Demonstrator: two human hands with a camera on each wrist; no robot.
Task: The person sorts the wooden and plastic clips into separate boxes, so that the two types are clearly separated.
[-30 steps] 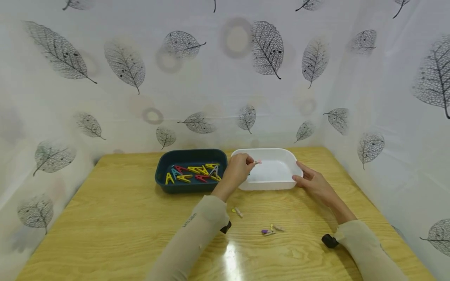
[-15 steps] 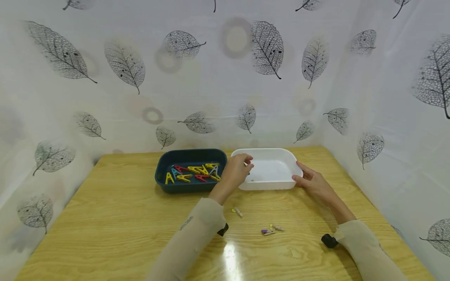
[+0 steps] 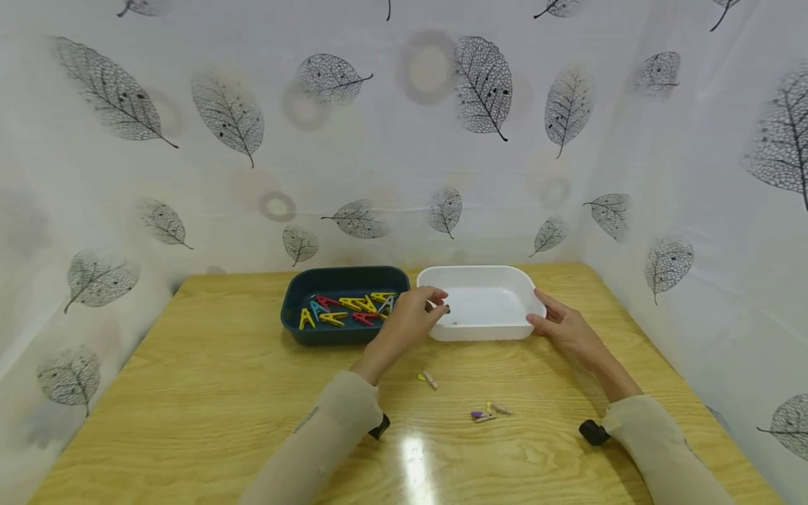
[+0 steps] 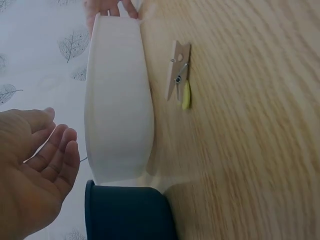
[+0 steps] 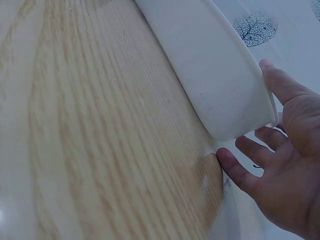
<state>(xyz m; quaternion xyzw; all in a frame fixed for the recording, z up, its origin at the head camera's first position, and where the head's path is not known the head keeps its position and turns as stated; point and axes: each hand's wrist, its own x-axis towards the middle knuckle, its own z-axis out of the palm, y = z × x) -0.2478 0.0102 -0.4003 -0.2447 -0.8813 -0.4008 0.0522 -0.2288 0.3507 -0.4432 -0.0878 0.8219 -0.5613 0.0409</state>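
Observation:
My left hand (image 3: 407, 319) hovers over the left end of a white plastic tray (image 3: 482, 334), its fingers loosely bent and nothing between them in the left wrist view. A small dark spot shows just by its fingertips, and the hand hides that end of the tray. At the tray's right end my right hand (image 3: 564, 335) holds the corner, thumb (image 5: 277, 82) against the rim and fingers on the end wall. On the wood in front lie a small wooden clothespin (image 4: 179, 65) with a yellow piece, a purple-tipped clothespin (image 3: 482, 416) and another wooden clothespin (image 3: 501, 409).
A dark blue tray (image 3: 334, 338) stands close against the white one on the left, with several red, yellow, blue and grey plastic clothespins (image 3: 332, 319) in it. Leaf-printed curtain (image 3: 379, 154) hangs behind the wooden table (image 3: 208, 393) and along both sides.
My left hand has let go of a small pink-tipped clothespin over the white tray, its fingers have loosened, and it has drawn back left and toward me. The right hand stays on the tray.

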